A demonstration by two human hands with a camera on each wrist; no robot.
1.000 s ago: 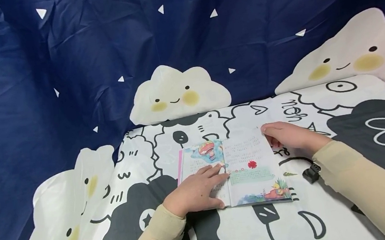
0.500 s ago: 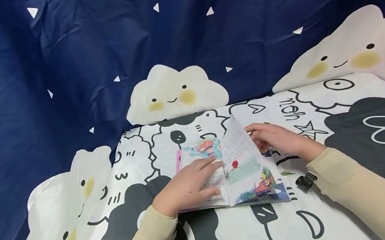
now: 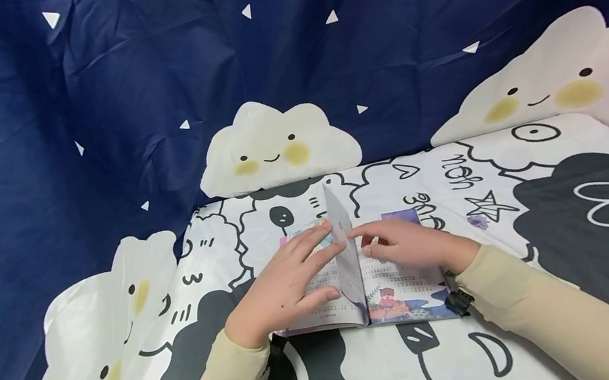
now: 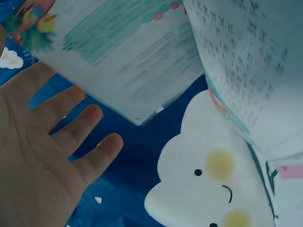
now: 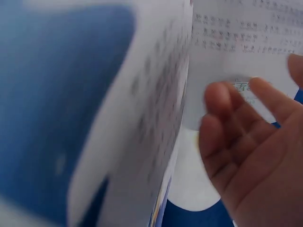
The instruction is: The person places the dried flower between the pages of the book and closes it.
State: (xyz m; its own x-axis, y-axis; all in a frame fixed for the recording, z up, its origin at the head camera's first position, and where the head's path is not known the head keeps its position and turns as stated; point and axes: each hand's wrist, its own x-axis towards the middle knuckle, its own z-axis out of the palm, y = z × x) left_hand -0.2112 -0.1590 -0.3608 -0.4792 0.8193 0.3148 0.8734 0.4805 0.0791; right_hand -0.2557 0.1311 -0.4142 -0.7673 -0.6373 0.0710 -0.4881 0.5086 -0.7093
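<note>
An open picture book (image 3: 403, 274) lies on the bed, with printed text and coloured drawings on its pages. One page (image 3: 344, 245) stands nearly upright from the spine, between the two hands. My left hand (image 3: 287, 284) is over the left side of the book, fingers spread; the left wrist view shows its fingers (image 4: 108, 146) extended and apart, holding nothing. My right hand (image 3: 408, 242) hovers over the right side, index fingertip close to the raised page. In the right wrist view its fingers (image 5: 218, 97) are loosely bent with nothing between them.
The book rests on a black-and-white patterned bedspread (image 3: 526, 321). Cloud-shaped cushions (image 3: 279, 149) stand along the back and left, before a dark blue cloth (image 3: 151, 56) with white triangles. A small black device (image 3: 459, 302) sits at the right wrist.
The page at the right has swung up and leftward to nearly upright, uncovering another illustrated page. My right hand has moved left and let go of the page; the left hand has shifted slightly left.
</note>
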